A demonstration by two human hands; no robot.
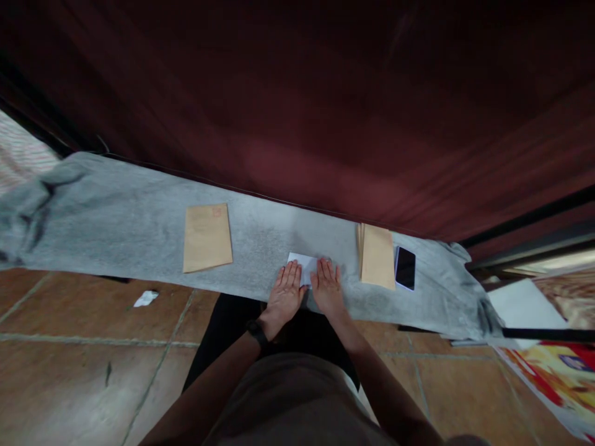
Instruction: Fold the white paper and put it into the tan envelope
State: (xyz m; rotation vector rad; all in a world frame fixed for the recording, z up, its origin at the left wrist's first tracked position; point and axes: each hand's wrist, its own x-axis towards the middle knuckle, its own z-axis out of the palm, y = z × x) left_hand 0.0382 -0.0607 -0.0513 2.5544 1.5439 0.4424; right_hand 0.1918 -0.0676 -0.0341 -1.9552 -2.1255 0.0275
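Note:
A small folded white paper point(303, 265) lies on the grey cloth point(139, 223) near its front edge. My left hand point(286, 293) lies flat with its fingers on the paper's left part. My right hand point(326, 286) presses flat on its right part. Both palms face down and nothing is gripped. A single brown envelope point(207, 237) lies to the left. To the right of my hands rests a stack of brown envelopes point(376, 255), with a black phone point(405, 267) beside it.
A dark red curtain point(325, 105) hangs right behind the cloth. The floor is brown tile point(69, 353), with a crumpled white scrap point(145, 298) on it. At the right lie a white sheet point(525, 305) and a colourful printed sheet point(558, 378).

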